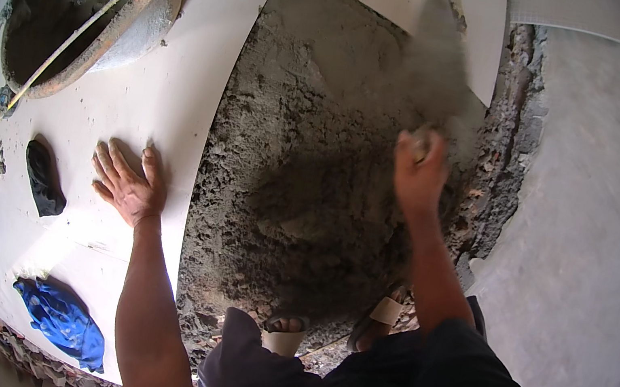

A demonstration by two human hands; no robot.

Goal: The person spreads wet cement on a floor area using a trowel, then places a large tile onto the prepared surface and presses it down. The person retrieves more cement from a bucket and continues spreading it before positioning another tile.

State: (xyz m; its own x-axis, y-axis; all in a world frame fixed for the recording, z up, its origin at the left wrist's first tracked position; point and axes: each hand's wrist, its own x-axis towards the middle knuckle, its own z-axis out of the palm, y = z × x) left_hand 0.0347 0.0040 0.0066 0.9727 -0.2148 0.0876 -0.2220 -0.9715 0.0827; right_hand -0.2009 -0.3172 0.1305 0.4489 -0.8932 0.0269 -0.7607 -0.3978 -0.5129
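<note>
My right hand (421, 167) is closed round the handle of what looks like a trowel, its grey blade (431, 58) smeared by motion over the far right of the mortar. The bed of wet grey mortar (315, 112) is smoother at its far end and rough and lumpy nearer my feet. To the left, my left hand (131, 184) lies flat with fingers spread on a large white tile (185, 107). Nothing is in that hand.
A mortar-crusted bucket (137, 25) with a thin pale stick (74, 35) across its rim is at the far left. A black object (44, 178) and a blue cloth (63, 320) lie on the left. Broken rubble (503, 144) edges the mortar's right side, beside a pale grey floor (592, 224).
</note>
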